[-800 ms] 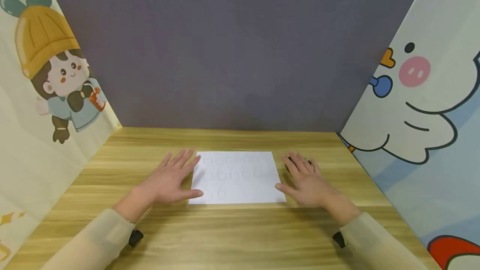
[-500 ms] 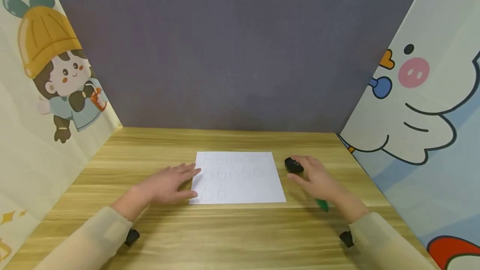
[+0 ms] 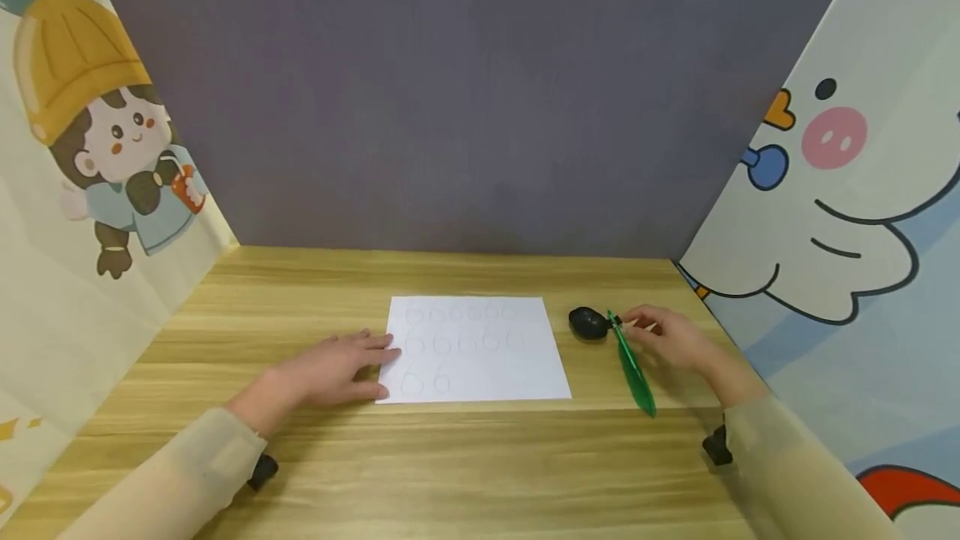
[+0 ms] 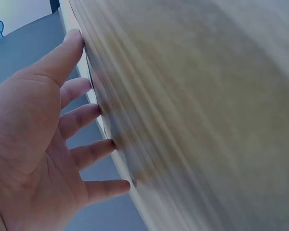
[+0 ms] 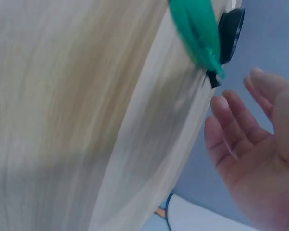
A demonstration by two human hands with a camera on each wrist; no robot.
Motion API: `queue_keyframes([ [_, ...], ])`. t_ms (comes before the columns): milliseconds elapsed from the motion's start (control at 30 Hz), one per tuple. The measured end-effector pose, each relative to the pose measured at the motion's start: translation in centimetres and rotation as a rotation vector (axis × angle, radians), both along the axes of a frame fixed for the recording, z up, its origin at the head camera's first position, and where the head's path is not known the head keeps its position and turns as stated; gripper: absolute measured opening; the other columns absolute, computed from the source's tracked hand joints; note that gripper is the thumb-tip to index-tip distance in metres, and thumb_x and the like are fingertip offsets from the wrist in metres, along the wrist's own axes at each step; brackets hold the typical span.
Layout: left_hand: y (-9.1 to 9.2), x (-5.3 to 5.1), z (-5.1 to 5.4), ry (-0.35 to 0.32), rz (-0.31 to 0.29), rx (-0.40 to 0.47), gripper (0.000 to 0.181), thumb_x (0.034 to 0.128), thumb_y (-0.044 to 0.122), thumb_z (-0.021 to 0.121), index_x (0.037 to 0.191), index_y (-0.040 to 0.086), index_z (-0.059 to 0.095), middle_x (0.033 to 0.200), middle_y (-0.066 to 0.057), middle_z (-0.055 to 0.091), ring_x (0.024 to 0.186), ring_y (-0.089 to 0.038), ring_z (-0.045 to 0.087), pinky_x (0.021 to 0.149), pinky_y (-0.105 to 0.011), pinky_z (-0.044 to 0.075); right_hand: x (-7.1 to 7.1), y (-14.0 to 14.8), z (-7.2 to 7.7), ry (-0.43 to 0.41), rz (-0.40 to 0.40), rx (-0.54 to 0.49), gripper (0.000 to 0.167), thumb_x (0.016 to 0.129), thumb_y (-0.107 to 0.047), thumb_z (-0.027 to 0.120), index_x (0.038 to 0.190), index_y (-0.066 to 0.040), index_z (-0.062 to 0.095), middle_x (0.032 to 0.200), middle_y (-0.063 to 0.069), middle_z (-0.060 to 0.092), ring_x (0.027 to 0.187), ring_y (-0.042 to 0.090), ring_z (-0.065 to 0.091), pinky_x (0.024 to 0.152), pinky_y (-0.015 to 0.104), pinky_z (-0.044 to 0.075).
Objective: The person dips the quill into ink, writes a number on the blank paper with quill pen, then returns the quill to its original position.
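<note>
A white sheet with rows of faint 6-like shapes lies on the table. Along its left edge rest the spread fingertips of my left hand, which also shows palm-side in the left wrist view. Right of the sheet are a rounded black object and a green feather-shaped pen, one end over the black object's small side piece. My right hand is just right of that end, fingers loosely bent. In the right wrist view a gap separates this hand from the green pen.
The wooden table meets a dark grey panel at the back. A cartoon-printed panel stands on the left and another on the right. Each wrist has a small black device below the sleeve.
My right hand has moved away to the right from beside the sheet, uncovering the black object and green pen. My left hand has shifted slightly left, its fingers lower. The head view has tilted a little.
</note>
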State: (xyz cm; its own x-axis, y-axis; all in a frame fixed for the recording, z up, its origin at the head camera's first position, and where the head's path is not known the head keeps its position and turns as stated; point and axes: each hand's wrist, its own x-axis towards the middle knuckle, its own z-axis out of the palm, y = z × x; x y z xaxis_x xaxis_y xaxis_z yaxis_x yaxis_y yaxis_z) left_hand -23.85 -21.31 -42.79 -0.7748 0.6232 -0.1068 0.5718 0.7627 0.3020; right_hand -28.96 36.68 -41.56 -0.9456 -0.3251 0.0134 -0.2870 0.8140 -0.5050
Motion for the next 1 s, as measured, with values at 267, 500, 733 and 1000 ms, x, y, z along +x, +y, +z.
queue_keyframes([
  [267,0.1,-0.1,0.6,0.014,-0.002,-0.011,0.071,0.1059,0.050,0.070,0.161,0.009,0.055,0.173,-0.020,0.045,0.158,-0.057,0.039,0.122,-0.080,0.036,-1.8,1.3,-0.7,-0.048,0.114,-0.022,0.027,0.106,0.003,0.064,0.129,-0.008,0.073,0.122,0.013,0.077,0.114,0.032,0.071,0.094,0.040,0.059],
  [500,0.2,-0.1,0.5,0.006,-0.006,-0.006,0.072,0.1059,0.051,0.070,0.161,0.008,0.055,0.173,-0.021,0.045,0.158,-0.057,0.038,0.128,-0.072,0.035,-2.3,1.0,-0.9,-0.066,0.131,-0.003,0.035,0.105,0.007,0.062,0.130,-0.011,0.078,0.123,0.011,0.078,0.113,0.029,0.071,0.094,0.042,0.059],
  [733,0.2,-0.1,0.4,-0.002,0.005,-0.007,0.072,0.1060,0.052,0.069,0.162,0.009,0.055,0.174,-0.019,0.044,0.159,-0.056,0.037,0.128,-0.072,0.035,-2.3,0.6,-1.1,-0.079,0.143,-0.002,0.034,0.104,0.009,0.062,0.128,-0.008,0.079,0.135,0.022,0.072,0.120,0.039,0.070,0.095,0.039,0.061],
  [1000,0.2,0.1,0.4,-0.007,0.008,0.000,0.071,0.1061,0.051,0.069,0.161,0.008,0.055,0.173,-0.020,0.044,0.159,-0.057,0.037,0.128,-0.073,0.035,-2.1,0.4,-1.8,-0.027,0.159,0.024,0.027,0.103,0.003,0.068,0.120,-0.012,0.083,0.123,0.015,0.072,0.118,0.038,0.066,0.103,0.050,0.056],
])
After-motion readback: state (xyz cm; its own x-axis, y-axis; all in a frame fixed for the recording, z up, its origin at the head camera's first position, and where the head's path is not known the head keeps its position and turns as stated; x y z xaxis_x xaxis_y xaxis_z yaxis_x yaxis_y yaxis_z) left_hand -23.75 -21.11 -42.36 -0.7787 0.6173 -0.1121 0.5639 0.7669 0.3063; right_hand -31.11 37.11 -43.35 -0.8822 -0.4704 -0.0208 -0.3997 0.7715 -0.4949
